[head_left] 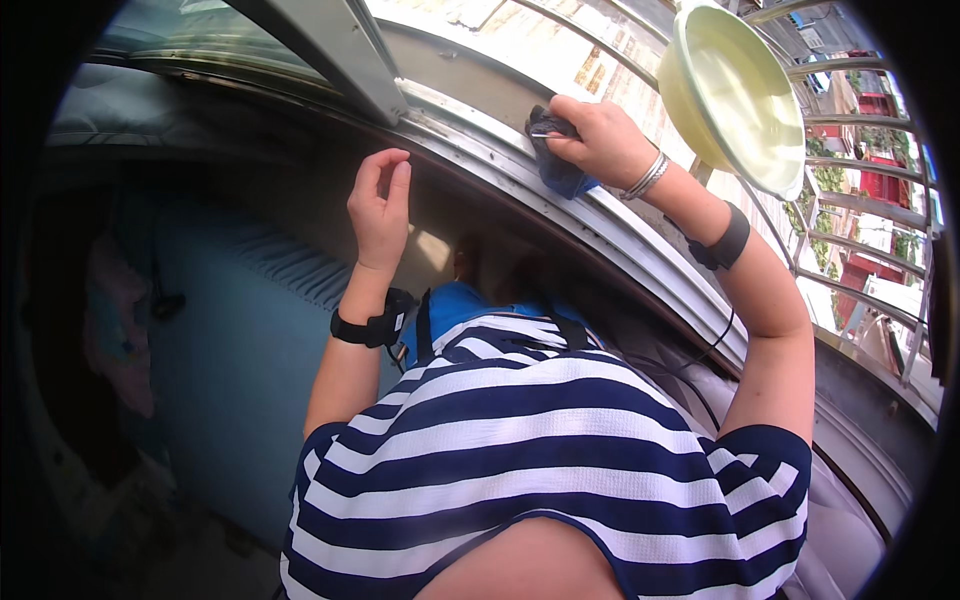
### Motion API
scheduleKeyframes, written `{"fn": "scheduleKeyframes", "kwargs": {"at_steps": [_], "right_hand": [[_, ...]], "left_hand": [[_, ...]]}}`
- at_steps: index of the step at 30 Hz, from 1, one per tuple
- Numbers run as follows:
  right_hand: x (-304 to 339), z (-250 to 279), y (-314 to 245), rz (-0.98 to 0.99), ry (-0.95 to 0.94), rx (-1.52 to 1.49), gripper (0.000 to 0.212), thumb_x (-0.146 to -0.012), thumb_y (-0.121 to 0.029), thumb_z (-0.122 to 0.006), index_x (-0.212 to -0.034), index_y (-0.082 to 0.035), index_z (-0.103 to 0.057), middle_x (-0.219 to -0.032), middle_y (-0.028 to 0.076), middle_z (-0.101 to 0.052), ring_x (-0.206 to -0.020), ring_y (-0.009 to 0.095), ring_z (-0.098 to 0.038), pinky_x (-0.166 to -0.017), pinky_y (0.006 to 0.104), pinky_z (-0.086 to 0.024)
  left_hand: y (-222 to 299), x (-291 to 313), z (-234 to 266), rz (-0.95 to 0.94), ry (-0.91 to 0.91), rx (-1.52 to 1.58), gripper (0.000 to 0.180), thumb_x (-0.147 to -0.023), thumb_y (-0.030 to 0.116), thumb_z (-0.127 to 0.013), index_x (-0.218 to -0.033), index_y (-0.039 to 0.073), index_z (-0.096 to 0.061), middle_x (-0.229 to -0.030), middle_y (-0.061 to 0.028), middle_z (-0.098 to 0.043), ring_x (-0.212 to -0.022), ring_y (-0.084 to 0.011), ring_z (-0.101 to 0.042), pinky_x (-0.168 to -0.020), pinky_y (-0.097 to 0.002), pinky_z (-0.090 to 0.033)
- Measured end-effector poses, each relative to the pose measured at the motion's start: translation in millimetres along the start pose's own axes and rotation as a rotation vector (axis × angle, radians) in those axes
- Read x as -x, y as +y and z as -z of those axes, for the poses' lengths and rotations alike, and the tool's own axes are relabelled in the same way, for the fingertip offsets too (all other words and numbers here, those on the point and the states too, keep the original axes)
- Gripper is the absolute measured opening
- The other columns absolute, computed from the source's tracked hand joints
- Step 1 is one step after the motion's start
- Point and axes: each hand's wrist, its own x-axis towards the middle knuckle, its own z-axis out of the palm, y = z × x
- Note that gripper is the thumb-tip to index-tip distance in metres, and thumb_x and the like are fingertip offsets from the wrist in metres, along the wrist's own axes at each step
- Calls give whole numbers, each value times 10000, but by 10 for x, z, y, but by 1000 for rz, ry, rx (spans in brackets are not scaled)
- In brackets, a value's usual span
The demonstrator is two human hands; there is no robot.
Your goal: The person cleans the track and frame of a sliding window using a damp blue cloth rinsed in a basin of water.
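Note:
My right hand [605, 148] is closed on a dark blue cloth [566, 178] above the window's sliding track [475, 150]. The cloth is bunched, and its lower end hangs against the track. A thin pale strip shows by my fingertips; I cannot make out what it is. My left hand [380, 212] is raised on the inner side of the sill, apart from the frame. Its fingers are loosely curved, a gap separates them from the thumb, and nothing shows between them.
A pale yellow-green basin [735, 100] rests by the metal window bars [860, 160] at the upper right. The sash's upright edge [350, 60] stands left of the track. A light blue bed-like surface [240, 350] lies at left, and a dark cable [700, 385] runs beside my right arm.

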Motion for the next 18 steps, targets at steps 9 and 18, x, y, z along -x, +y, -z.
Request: {"fn": "scheduleKeyframes", "kwargs": {"at_steps": [9, 18], "right_hand": [[1290, 125, 568, -243, -261, 107, 307, -800, -225, -624, -1005, -81, -447, -725, 196, -610, -730, 392, -611, -644, 473, -481], [1126, 2, 378, 105, -316, 374, 223, -756, -146, -619, -914, -85, -473, -585, 116, -564, -571, 321, -595, -505, 417, -451]], "left_hand": [[149, -318, -285, -261, -192, -230, 122, -880, 68, -590, -997, 31, -593, -878, -101, -583, -808, -243, -581, -727, -329, -471], [-28, -403, -248, -250, -335, -294, 148, -861, 47, -587, -1008, 38, -580, -887, -98, -557, -810, -245, -559, -748, -334, -455]]}}
